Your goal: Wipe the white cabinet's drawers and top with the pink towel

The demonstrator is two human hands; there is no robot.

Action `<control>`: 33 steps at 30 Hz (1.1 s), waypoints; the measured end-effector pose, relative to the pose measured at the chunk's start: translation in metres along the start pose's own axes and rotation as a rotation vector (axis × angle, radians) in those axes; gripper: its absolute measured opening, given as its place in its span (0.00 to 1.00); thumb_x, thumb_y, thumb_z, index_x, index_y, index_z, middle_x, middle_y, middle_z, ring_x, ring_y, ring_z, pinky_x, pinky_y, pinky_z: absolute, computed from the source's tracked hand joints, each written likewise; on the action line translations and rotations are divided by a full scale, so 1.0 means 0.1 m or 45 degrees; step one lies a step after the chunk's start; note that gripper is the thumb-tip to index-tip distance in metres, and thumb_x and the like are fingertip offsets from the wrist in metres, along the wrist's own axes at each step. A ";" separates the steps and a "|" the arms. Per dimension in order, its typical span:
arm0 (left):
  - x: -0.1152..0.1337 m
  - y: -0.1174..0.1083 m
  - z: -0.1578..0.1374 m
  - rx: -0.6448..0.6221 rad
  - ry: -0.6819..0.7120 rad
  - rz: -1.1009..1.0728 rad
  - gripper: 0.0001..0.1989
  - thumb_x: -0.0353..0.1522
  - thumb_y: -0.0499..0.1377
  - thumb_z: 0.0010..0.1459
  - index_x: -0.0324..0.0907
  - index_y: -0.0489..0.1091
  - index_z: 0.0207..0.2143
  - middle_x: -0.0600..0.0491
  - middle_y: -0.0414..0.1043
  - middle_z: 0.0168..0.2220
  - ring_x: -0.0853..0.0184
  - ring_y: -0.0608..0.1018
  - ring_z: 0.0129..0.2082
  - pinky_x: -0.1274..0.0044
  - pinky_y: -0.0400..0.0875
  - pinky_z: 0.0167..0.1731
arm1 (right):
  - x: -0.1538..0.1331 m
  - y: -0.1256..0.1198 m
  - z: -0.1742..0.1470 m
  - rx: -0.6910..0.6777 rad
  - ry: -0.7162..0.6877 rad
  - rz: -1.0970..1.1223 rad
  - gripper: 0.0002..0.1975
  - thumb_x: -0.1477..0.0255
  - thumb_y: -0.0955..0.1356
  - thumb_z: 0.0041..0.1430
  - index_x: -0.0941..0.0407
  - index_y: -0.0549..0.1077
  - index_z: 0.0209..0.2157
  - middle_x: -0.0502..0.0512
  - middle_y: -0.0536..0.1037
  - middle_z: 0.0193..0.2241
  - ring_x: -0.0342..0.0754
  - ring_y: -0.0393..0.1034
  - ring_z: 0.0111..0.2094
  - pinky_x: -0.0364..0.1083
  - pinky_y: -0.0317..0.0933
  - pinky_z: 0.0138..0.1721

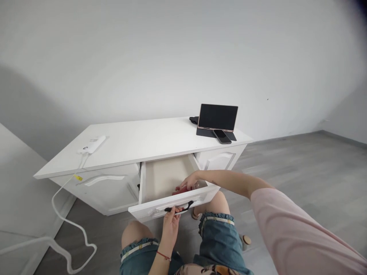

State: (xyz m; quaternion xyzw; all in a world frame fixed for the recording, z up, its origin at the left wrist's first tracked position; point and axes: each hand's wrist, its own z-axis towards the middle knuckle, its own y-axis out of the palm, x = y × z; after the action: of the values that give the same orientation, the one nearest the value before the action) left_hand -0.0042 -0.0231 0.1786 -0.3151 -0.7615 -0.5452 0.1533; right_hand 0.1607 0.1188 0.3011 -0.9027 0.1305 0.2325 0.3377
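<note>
A white drawer (160,172) is pulled out from the middle of a low white cabinet. My left hand (171,218) has its fingers wrapped round the black handle (187,206) on the drawer front. Over the drawer's right side reaches my right arm in a pink sleeve, and my right hand (190,181) is down inside, near the front panel. Its fingers are closed on a small red object (180,190). The drawer front and my fingers partly hide that object, so its kind cannot be made out.
On the cabinet top (137,139), a tablet (218,117) stands in a folding case with a phone (221,136) before it. A white device (93,145) at the left trails a white cable (69,221) toward the floor. A lidded jar (246,241) stands beside my leg.
</note>
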 end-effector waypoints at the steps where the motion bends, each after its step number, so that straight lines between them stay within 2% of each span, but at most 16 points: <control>1: 0.00 0.01 -0.01 -0.003 -0.003 -0.008 0.13 0.37 0.72 0.40 0.38 0.74 0.20 0.52 0.77 0.25 0.67 0.78 0.32 0.76 0.70 0.38 | -0.07 -0.03 -0.02 -0.102 -0.035 0.081 0.15 0.81 0.69 0.41 0.54 0.76 0.35 0.50 0.75 0.23 0.48 0.70 0.24 0.42 0.61 0.22; 3: 0.01 0.03 -0.03 -0.009 -0.001 -0.023 0.13 0.37 0.71 0.41 0.38 0.74 0.22 0.52 0.77 0.26 0.67 0.78 0.32 0.76 0.70 0.39 | -0.22 -0.12 -0.12 -0.171 -0.131 0.233 0.18 0.81 0.67 0.44 0.54 0.76 0.39 0.52 0.77 0.28 0.48 0.71 0.27 0.42 0.63 0.24; 5: 0.01 0.04 -0.04 -0.012 0.010 -0.034 0.12 0.37 0.71 0.42 0.39 0.74 0.22 0.53 0.77 0.26 0.67 0.78 0.33 0.75 0.70 0.39 | -0.37 -0.22 -0.32 -0.030 -0.233 0.297 0.19 0.80 0.64 0.48 0.55 0.75 0.42 0.54 0.79 0.32 0.48 0.72 0.31 0.42 0.64 0.28; 7: 0.01 0.05 -0.05 -0.010 0.008 -0.030 0.13 0.38 0.71 0.41 0.39 0.74 0.22 0.52 0.77 0.26 0.66 0.79 0.33 0.75 0.70 0.39 | -0.46 -0.29 -0.61 0.141 -0.348 0.250 0.20 0.80 0.62 0.51 0.56 0.75 0.45 0.56 0.79 0.36 0.48 0.73 0.34 0.42 0.65 0.33; 9: 0.01 0.05 -0.06 0.005 0.005 -0.025 0.13 0.38 0.71 0.41 0.39 0.74 0.22 0.51 0.77 0.27 0.65 0.79 0.34 0.74 0.69 0.39 | -0.45 -0.27 -0.93 0.350 -0.537 0.057 0.22 0.79 0.60 0.53 0.57 0.74 0.49 0.55 0.78 0.40 0.47 0.73 0.39 0.44 0.66 0.40; 12: 0.01 0.06 -0.07 0.008 0.003 -0.026 0.13 0.38 0.71 0.41 0.39 0.74 0.22 0.51 0.77 0.28 0.65 0.79 0.35 0.74 0.69 0.40 | -0.20 0.00 -1.34 0.774 -0.909 -0.129 0.26 0.80 0.59 0.53 0.55 0.72 0.52 0.55 0.73 0.50 0.47 0.67 0.51 0.47 0.60 0.53; 14: 0.01 0.06 -0.08 -0.002 0.006 -0.023 0.13 0.38 0.71 0.41 0.39 0.74 0.22 0.50 0.78 0.28 0.65 0.79 0.35 0.74 0.69 0.41 | 0.08 0.31 -1.48 1.138 -0.858 -0.094 0.26 0.80 0.58 0.55 0.52 0.71 0.53 0.57 0.71 0.51 0.49 0.67 0.52 0.50 0.61 0.54; 17: 0.01 0.04 -0.08 -0.028 0.014 -0.002 0.12 0.38 0.70 0.43 0.39 0.74 0.23 0.51 0.77 0.28 0.66 0.78 0.36 0.74 0.69 0.42 | 0.53 0.85 -1.46 1.697 -0.586 0.015 0.23 0.78 0.59 0.56 0.50 0.74 0.50 0.59 0.68 0.51 0.52 0.68 0.49 0.52 0.65 0.48; 19: 0.01 0.01 -0.06 -0.047 0.016 0.006 0.11 0.38 0.70 0.44 0.39 0.74 0.24 0.52 0.77 0.29 0.65 0.78 0.36 0.73 0.69 0.44 | 0.77 1.14 -1.36 1.920 -0.401 -0.027 0.22 0.77 0.60 0.57 0.50 0.74 0.50 0.60 0.67 0.52 0.54 0.68 0.47 0.55 0.66 0.47; 21: 0.00 -0.01 -0.05 -0.059 0.013 0.000 0.11 0.38 0.70 0.45 0.40 0.75 0.25 0.52 0.78 0.29 0.65 0.78 0.37 0.71 0.68 0.46 | 0.91 1.32 -1.22 1.969 -0.270 -0.106 0.21 0.76 0.61 0.58 0.49 0.73 0.51 0.61 0.66 0.53 0.57 0.66 0.50 0.57 0.65 0.47; 24: 0.00 -0.03 -0.04 -0.055 0.005 -0.013 0.10 0.37 0.70 0.45 0.40 0.75 0.25 0.52 0.78 0.29 0.65 0.79 0.38 0.70 0.68 0.47 | 0.96 1.42 -1.05 1.923 -0.229 -0.152 0.23 0.75 0.62 0.59 0.47 0.69 0.55 0.61 0.63 0.56 0.58 0.62 0.55 0.58 0.64 0.50; 28: -0.01 -0.02 -0.03 -0.019 -0.001 -0.019 0.11 0.37 0.70 0.44 0.40 0.74 0.23 0.53 0.78 0.28 0.65 0.79 0.36 0.72 0.69 0.44 | 0.80 1.48 -0.90 1.919 -0.311 -0.180 0.22 0.76 0.62 0.61 0.45 0.70 0.55 0.60 0.63 0.55 0.57 0.63 0.54 0.58 0.65 0.50; 33: 0.01 0.00 0.01 -0.007 -0.019 -0.032 0.09 0.35 0.70 0.45 0.40 0.74 0.24 0.52 0.78 0.28 0.66 0.79 0.34 0.73 0.71 0.40 | 0.43 1.59 -0.72 1.851 -0.498 -0.173 0.24 0.78 0.61 0.60 0.44 0.70 0.54 0.60 0.66 0.51 0.55 0.65 0.51 0.55 0.68 0.46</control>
State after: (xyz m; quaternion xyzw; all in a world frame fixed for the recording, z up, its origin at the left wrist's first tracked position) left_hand -0.0046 -0.0222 0.1789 -0.3101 -0.7649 -0.5469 0.1399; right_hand 0.1593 -0.0501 0.2401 -0.4009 0.1326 0.2225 0.8788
